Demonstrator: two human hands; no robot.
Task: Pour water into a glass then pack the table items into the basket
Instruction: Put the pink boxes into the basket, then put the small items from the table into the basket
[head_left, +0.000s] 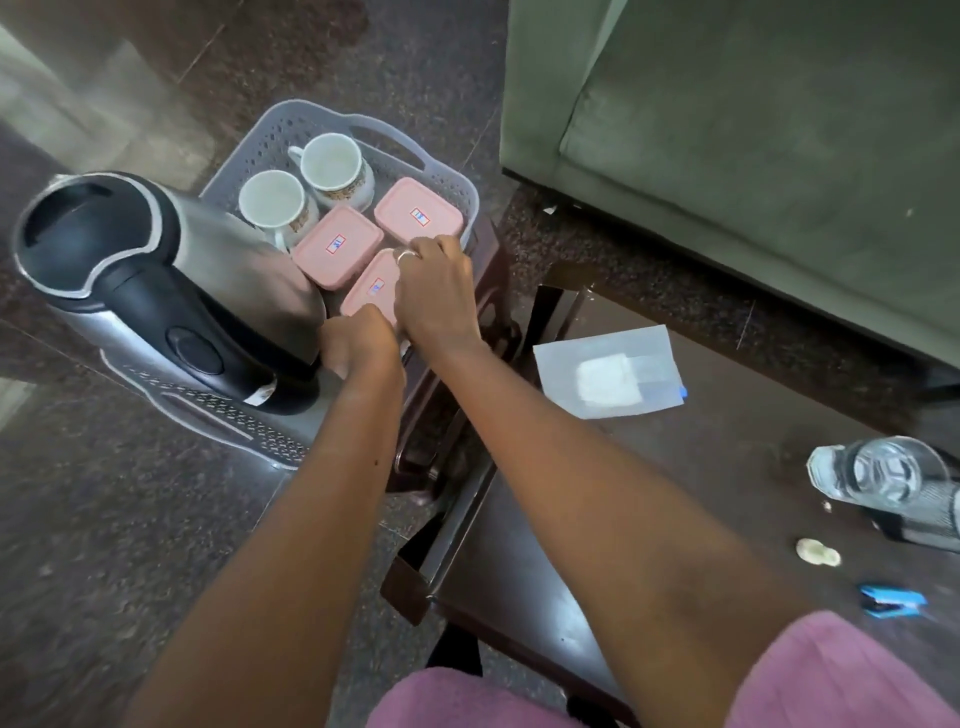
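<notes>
A grey perforated basket (447, 179) stands on a dark stool left of the table. Inside it are a steel and black kettle (156, 291), two white cups (332, 166) (272, 202) and three pink lidded boxes. Two of the boxes (337, 244) (418, 215) lie flat behind the third pink box (371, 286). Both hands hold that third box: my right hand (434, 291) is over its right side, my left hand (358, 340) grips its near end. A clear glass (891, 470) stands on the table at the far right.
On the dark wooden table (675, 493) lie a white paper packet (608, 371), a blue stapler (891, 605), a small pale scrap (818, 552) and a plastic bottle (930, 519) beside the glass. A green sofa (753, 130) stands behind. The floor is dark speckled stone.
</notes>
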